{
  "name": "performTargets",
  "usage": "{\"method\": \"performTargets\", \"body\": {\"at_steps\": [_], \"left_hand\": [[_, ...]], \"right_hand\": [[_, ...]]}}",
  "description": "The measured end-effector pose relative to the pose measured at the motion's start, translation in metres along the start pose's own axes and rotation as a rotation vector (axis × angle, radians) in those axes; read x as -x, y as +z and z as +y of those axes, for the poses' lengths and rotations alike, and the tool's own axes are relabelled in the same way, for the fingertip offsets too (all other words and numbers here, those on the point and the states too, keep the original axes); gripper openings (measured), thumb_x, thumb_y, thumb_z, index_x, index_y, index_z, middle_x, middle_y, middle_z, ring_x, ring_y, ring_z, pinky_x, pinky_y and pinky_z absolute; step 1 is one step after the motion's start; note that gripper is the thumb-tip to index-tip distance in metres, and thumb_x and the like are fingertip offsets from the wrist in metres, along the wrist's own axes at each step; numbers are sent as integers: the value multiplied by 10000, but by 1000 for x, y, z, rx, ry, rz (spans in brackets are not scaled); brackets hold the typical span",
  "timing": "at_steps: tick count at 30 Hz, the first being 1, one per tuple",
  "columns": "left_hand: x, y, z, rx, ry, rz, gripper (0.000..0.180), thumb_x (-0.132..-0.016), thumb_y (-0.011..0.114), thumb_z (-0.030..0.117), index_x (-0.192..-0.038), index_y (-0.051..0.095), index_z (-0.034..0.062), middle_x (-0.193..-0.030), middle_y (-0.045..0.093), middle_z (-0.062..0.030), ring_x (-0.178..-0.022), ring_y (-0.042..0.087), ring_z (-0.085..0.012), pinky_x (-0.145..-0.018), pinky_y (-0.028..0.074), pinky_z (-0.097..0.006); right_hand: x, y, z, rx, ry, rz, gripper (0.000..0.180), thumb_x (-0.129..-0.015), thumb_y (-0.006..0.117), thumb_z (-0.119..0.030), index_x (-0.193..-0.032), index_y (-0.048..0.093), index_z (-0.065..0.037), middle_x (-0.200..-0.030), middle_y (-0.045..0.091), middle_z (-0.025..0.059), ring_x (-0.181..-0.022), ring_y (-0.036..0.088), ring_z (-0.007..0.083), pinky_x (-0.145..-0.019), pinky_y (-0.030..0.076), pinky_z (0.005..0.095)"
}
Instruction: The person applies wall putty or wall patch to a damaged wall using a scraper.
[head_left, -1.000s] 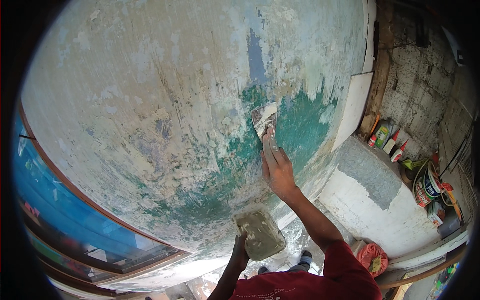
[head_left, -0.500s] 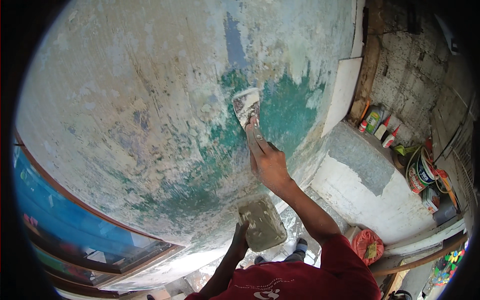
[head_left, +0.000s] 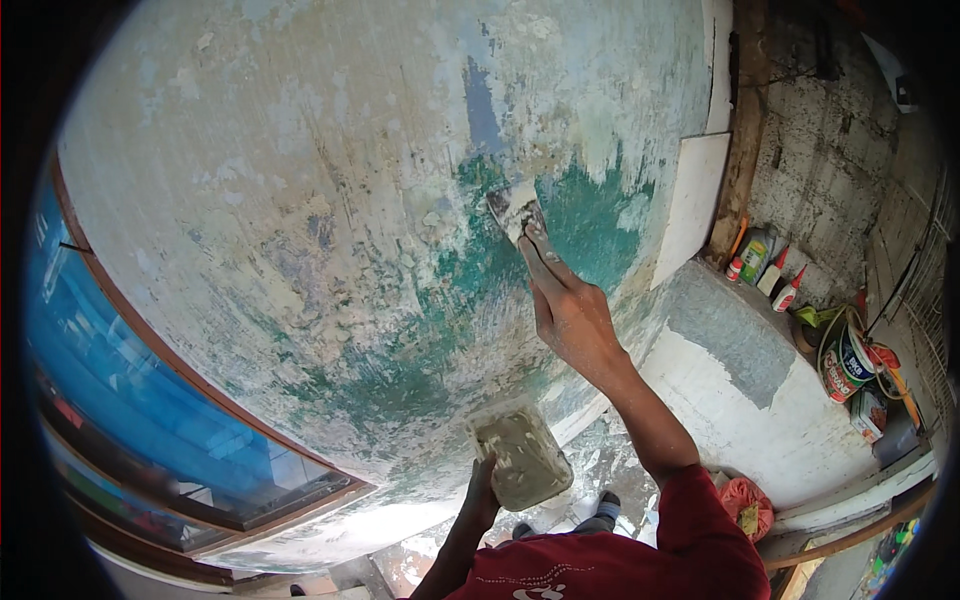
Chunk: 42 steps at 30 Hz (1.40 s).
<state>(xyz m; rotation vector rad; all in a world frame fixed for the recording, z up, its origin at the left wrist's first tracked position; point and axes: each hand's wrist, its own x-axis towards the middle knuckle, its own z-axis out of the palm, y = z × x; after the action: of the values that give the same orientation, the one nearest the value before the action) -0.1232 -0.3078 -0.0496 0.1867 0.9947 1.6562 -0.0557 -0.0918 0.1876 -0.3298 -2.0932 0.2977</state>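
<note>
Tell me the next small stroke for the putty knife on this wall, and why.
Probably draw the putty knife on across the bare green patch. The right hand presses the blade flat at that patch's edge, where old paint shows through, and the left hand holds a board of filler ready below.

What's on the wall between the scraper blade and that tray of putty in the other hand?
Only bare wall: patchy green paint between the blade and the tray, in the head view.
</note>
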Motion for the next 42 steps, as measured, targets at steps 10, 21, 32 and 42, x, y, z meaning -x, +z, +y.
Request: {"method": "performTargets", "body": {"at_steps": [10, 21, 32, 42], "left_hand": [[1, 5, 2, -61, 45, 29, 589, -939, 439, 476, -1369, 363, 80, -1241, 533, -129, -1102, 562, -257, -945, 477, -416], [3, 7, 0, -46, 8, 48, 590, -941, 443, 467, -1376, 351, 79, -1253, 527, -133, -1120, 550, -264, -960, 466, -419], [-11, -10, 4, -43, -55, 42, 611, -912, 527, 431, -1383, 286, 126, -1291, 480, -111, -1137, 547, -251, -901, 507, -431], [-17, 5, -1, -61, -122, -8, 612, -907, 534, 435, -1376, 291, 126, -1270, 485, -108, -1100, 563, -245, -889, 511, -430]], "right_hand": [[30, -8, 0, 83, -5, -77, 540, -795, 561, 17, -1320, 439, 0, -1286, 529, 175, -819, 650, 347, -643, 548, 382], [16, 81, 36, 85, -125, 256, 535, -824, 580, 25, -1338, 435, 0, -1353, 481, 152, -777, 640, 288, -612, 540, 325], [48, 64, 31, -16, -106, 98, 635, -757, 571, 62, -1365, 406, -10, -1447, 375, 121, -777, 653, 259, -599, 548, 311], [10, 29, 20, -27, 17, 36, 539, -837, 543, 34, -1359, 422, -25, -1350, 480, 160, -979, 630, 328, -656, 557, 340]]}}
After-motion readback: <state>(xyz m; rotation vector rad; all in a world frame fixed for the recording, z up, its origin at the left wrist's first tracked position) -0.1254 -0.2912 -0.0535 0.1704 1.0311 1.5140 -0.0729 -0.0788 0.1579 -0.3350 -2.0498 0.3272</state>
